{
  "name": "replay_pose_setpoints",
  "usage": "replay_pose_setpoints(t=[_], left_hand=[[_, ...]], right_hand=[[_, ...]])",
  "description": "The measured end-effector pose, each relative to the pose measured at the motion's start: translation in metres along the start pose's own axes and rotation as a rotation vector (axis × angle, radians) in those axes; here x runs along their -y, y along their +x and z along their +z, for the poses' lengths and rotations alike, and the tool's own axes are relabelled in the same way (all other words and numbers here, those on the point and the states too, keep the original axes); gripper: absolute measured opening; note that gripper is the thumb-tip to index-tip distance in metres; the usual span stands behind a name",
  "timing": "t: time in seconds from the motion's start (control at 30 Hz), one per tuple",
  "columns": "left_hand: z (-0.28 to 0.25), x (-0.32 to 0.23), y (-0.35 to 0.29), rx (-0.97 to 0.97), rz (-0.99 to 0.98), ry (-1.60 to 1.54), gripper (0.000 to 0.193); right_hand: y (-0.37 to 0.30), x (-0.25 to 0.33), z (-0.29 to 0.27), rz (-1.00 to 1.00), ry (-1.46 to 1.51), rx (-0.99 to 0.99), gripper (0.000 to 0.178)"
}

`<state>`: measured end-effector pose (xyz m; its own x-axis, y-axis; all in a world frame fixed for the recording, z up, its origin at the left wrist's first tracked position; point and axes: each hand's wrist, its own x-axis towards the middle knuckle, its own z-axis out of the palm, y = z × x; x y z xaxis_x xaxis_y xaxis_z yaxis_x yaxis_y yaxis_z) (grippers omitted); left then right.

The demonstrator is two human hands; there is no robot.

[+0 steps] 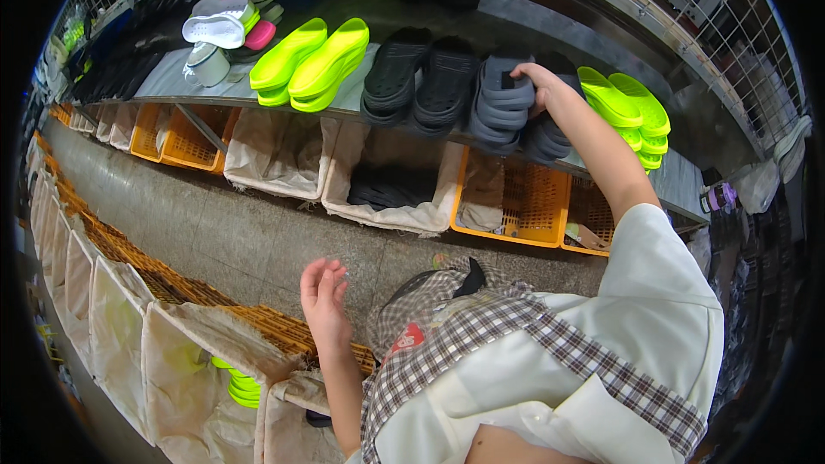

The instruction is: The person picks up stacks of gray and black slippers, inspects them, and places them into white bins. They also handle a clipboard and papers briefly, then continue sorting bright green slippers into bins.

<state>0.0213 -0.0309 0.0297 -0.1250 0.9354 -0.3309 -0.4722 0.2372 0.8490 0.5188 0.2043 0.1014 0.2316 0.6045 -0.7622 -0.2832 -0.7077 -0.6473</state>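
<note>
My right arm reaches out to the workbench [344,96]. There my right hand [535,86] closes around the edge of the top piece in a stack of grey foam shoe soles [501,110]. More dark soles [546,139] stand just to the right of that stack, partly hidden by my arm. Black perforated soles [445,86] are stacked to its left. Bright yellow-green soles [634,112] sit beyond my forearm on the right. My left hand [325,296] hangs over the floor in front of my checked apron, holding nothing, its fingers loosely apart.
Further left on the bench are a yellow-green pair [329,66] and a white mug [206,64]. Cloth-lined bins [279,155] and orange crates [524,206] line the space below. Lined baskets [185,369] run along my left. A wire mesh [722,0] rises behind the bench.
</note>
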Motion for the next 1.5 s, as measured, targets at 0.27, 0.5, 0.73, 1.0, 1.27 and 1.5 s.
replay_pose_setpoints(t=[0.27,0.5,0.73,1.0,1.27,1.5], left_hand=[[-0.061,0.005,-0.008,-0.077,-0.079,0.001,0.022],[-0.092,0.002,0.004,-0.019,-0.098,0.062,0.023],[-0.085,-0.002,0.036,-0.006,-0.117,0.087,0.023],[-0.073,-0.003,0.084,-0.178,-0.218,-0.006,0.021],[-0.025,-0.006,0.157,-0.193,-0.152,0.003,0.02],[0.005,0.003,0.179,-0.273,-0.259,0.064,0.019]], right_hand=[[-0.032,0.009,0.023,-0.716,-0.758,-0.588,0.028],[-0.1,-0.038,0.113,-0.805,-1.855,-0.268,0.026],[-0.101,-0.046,0.14,-0.651,-2.445,-0.261,0.044],[-0.095,-0.014,0.123,-0.378,-2.284,-0.106,0.043],[0.047,0.132,0.124,-0.828,-1.139,0.003,0.029],[0.253,0.224,0.061,-0.506,-0.251,-0.505,0.059]])
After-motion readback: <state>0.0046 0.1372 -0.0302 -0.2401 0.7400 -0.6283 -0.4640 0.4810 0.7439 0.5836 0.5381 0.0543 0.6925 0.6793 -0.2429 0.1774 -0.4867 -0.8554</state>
